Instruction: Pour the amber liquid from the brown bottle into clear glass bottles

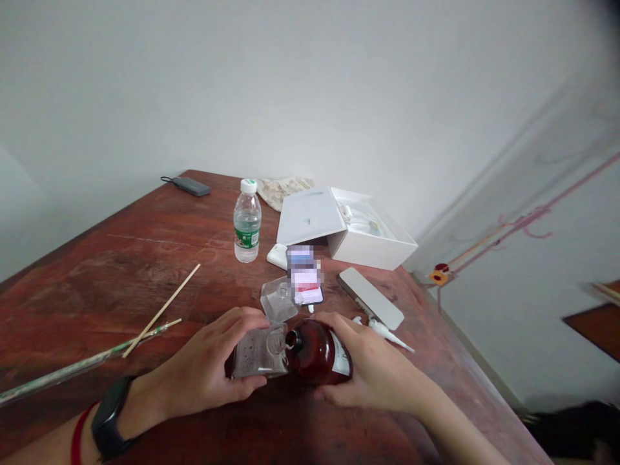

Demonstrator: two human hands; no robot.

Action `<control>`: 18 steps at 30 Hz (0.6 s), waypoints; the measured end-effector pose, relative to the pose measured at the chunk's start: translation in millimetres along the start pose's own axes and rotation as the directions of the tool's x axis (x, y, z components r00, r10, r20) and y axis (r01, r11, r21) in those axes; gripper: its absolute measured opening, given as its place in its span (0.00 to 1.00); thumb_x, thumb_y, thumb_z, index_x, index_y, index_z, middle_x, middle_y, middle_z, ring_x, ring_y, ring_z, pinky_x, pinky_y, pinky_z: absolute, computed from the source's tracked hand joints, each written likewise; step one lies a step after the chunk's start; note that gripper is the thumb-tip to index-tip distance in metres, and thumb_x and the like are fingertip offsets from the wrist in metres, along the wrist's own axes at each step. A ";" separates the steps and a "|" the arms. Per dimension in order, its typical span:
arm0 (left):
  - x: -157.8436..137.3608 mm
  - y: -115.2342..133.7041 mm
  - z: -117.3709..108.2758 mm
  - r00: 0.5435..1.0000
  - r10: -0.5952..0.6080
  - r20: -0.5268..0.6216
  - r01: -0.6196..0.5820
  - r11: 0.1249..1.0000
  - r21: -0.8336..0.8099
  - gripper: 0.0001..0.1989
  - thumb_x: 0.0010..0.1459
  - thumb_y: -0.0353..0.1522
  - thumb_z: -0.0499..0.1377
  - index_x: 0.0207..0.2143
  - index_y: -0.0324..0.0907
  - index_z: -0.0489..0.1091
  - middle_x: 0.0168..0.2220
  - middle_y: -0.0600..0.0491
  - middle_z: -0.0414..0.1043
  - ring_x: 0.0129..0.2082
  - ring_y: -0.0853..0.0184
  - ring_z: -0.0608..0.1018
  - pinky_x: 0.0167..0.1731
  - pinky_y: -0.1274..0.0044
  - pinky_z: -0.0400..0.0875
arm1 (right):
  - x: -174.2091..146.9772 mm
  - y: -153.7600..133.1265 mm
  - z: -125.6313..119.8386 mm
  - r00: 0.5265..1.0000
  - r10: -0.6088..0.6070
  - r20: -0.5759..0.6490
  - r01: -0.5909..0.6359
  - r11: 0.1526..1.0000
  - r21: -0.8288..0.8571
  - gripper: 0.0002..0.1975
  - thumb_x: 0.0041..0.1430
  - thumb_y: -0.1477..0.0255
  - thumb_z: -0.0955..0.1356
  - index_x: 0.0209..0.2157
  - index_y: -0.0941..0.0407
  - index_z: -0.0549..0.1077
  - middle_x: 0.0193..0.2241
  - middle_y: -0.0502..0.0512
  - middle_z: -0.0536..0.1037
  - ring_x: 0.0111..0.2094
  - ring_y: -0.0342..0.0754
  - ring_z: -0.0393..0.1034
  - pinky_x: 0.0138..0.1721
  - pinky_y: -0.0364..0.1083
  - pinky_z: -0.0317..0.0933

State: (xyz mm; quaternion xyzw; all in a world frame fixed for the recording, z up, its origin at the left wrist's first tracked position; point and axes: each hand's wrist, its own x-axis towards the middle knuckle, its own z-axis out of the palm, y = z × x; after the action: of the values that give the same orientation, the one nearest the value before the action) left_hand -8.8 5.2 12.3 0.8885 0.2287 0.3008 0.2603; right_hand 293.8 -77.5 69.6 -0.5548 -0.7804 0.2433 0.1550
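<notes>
My left hand [217,355] is wrapped round a clear square glass bottle [254,354], whose open neck points right. Droplets or specks show on its side. In my right hand [368,361] is a brown bottle [314,355] with a white label, tilted so that its open mouth meets the neck of the clear bottle. Whether liquid runs between them I cannot tell. Just beyond the two bottles lies another clear angular container [279,299]. A white nozzle with a long thin tip [387,332] rests to the right of my right hand.
Behind stand a water bottle [247,223] and an open white box [372,248]. A phone [306,274], a grey flat device [372,297] and a dark power bank [191,186] lie on the wooden table [121,252]. Thin wooden sticks [165,307] are at left.
</notes>
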 end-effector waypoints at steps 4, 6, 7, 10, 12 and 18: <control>-2.3 -4.4 0.1 1.000 0.001 0.011 -0.001 1.000 0.003 0.33 0.58 0.31 0.71 0.63 0.53 0.65 0.60 0.48 0.77 0.57 0.52 0.83 0.57 0.65 0.81 | -0.1 12.3 7.6 0.997 0.041 -0.065 -0.035 0.995 0.099 0.47 0.42 0.65 0.84 0.63 0.53 0.69 0.57 0.64 0.82 0.54 0.66 0.81 0.54 0.61 0.74; -4.1 -7.7 0.3 1.000 0.002 0.024 -0.002 1.000 0.009 0.33 0.59 0.33 0.70 0.64 0.53 0.64 0.60 0.46 0.77 0.57 0.50 0.83 0.56 0.63 0.81 | 0.3 18.3 10.9 0.993 0.022 -0.113 -0.004 0.988 0.157 0.46 0.43 0.65 0.85 0.63 0.53 0.69 0.58 0.63 0.82 0.55 0.65 0.81 0.54 0.60 0.74; -4.8 -9.4 0.3 1.000 0.000 0.025 -0.001 1.000 0.022 0.33 0.60 0.34 0.70 0.65 0.53 0.64 0.60 0.46 0.77 0.57 0.50 0.83 0.57 0.62 0.81 | 0.7 20.9 12.4 0.989 0.002 -0.145 0.025 0.982 0.187 0.46 0.43 0.65 0.85 0.63 0.52 0.69 0.58 0.63 0.82 0.55 0.64 0.81 0.54 0.59 0.74; -5.9 -13.5 0.1 0.999 -0.011 0.032 0.009 0.999 0.037 0.33 0.61 0.38 0.71 0.65 0.51 0.64 0.61 0.43 0.77 0.57 0.48 0.83 0.58 0.59 0.80 | 2.0 26.6 16.0 0.972 -0.065 -0.225 0.123 0.960 0.253 0.43 0.46 0.64 0.84 0.62 0.53 0.69 0.58 0.64 0.82 0.54 0.62 0.82 0.53 0.56 0.75; -5.8 -14.8 -0.1 0.998 -0.042 0.040 0.039 0.998 0.054 0.31 0.62 0.40 0.72 0.64 0.49 0.66 0.61 0.42 0.76 0.58 0.47 0.83 0.59 0.57 0.79 | 3.1 28.4 17.8 0.962 -0.091 -0.258 0.161 0.950 0.268 0.43 0.47 0.63 0.84 0.61 0.54 0.69 0.57 0.64 0.82 0.53 0.61 0.82 0.53 0.55 0.75; -5.1 -16.1 -0.1 0.998 -0.035 0.052 0.033 0.999 0.030 0.28 0.64 0.41 0.71 0.62 0.48 0.66 0.61 0.40 0.75 0.60 0.46 0.81 0.60 0.55 0.78 | 8.5 30.0 21.6 0.947 -0.124 -0.296 0.201 0.948 0.246 0.42 0.47 0.63 0.84 0.61 0.55 0.69 0.56 0.64 0.82 0.52 0.60 0.83 0.52 0.54 0.75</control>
State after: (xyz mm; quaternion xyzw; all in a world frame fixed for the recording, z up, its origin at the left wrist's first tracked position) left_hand -16.6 14.6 0.6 0.8957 0.2413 0.2697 0.2584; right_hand 303.5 -66.0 34.8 -0.4899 -0.7534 0.2545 0.3573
